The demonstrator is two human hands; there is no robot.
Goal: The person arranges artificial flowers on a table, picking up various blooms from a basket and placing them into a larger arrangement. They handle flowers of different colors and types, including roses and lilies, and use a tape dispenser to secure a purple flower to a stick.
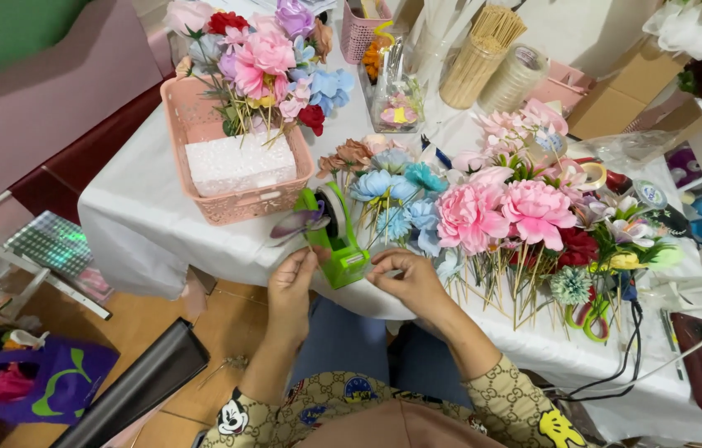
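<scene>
Two hands, left hand (290, 286) and right hand (407, 278), fingers pinched together at one green tape dispenser (336, 236) beside one pink basket (202, 124).

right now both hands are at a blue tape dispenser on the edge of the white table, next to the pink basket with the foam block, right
Not quite: the tape dispenser is green, not blue, as the head view shows. The rest holds: the left hand and right hand are at it on the edge of the white table, next to the pink basket with the foam block.
</scene>
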